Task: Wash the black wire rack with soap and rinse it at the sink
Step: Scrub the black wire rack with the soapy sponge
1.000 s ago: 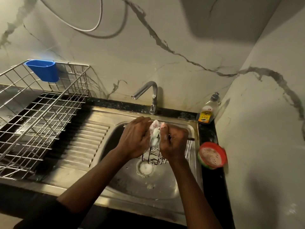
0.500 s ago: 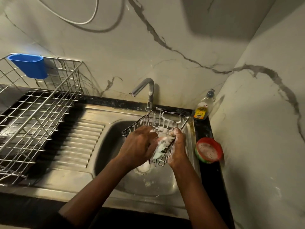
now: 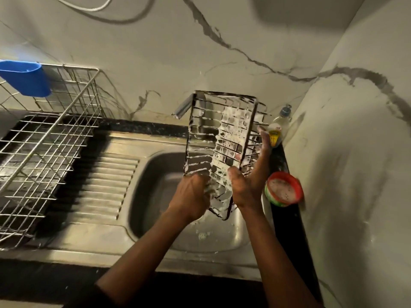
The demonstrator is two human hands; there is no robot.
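Nearest the camera, two bare forearms reached up from the bottom edge over the steel sink point(image 3: 142, 203), whose basin held flecks of foam. The left hand point(image 3: 191, 196) was curled, its fingers closed on a sudsy pad point(image 3: 208, 188) pressed against the lower left corner of the black wire rack point(image 3: 222, 138). The right hand point(image 3: 249, 185) clamped the rack's right side, thumb across the front wires and straight fingers point(image 3: 263, 138) running up behind them. The rack was held in the air above the basin, stood on end and tilted slightly, with white lather thick over its middle and right wires.

Just right of the right wrist, a round red-rimmed tub point(image 3: 283, 188) sat on the black counter point(image 3: 287, 218). To the left lay the ribbed steel drainboard point(image 3: 106, 185), and beyond it a silver wire dish drainer point(image 3: 44, 141). Behind the rack, the chrome tap point(image 3: 181, 107) showed through the wires, and a dish soap bottle point(image 3: 277, 127) stood in the corner, just beside the right fingertips. A blue plastic cup point(image 3: 24, 77) hung on the drainer's far rim. The veined marble wall point(image 3: 155, 52) rose behind, crossed by a white cable point(image 3: 95, 6) at the top.
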